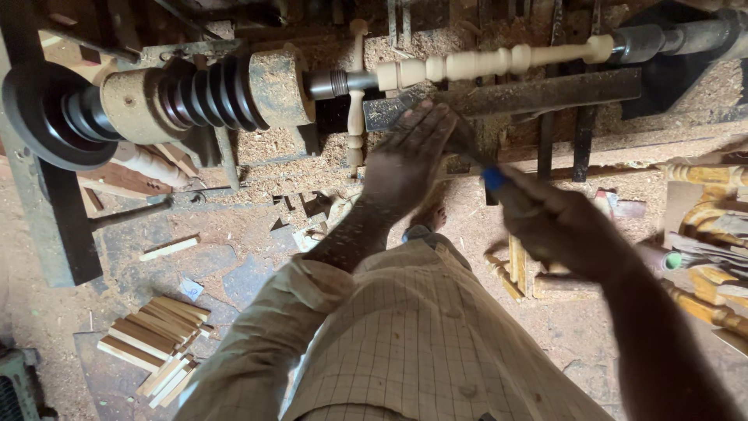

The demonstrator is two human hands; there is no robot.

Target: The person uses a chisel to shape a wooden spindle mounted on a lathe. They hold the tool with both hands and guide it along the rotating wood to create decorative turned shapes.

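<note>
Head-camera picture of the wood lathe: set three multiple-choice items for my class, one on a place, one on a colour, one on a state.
1. Where is the pale spindle?
A. mounted on the lathe
B. on the floor
C. in a box

2. What colour is the band on the tool handle?
A. red
B. blue
C. green

3. What is the left hand doing?
A. hanging free
B. holding a cup
C. pressing on the tool by the rest bar

Answers: 1 A, it spans the lathe's two ends; 2 B, blue shows above the right hand; 3 C, fingers lie flat there.

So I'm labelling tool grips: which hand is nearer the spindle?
Left. The left hand lies flat on the tool rest just below the spindle; the right hand grips the chisel handle farther back.
</note>
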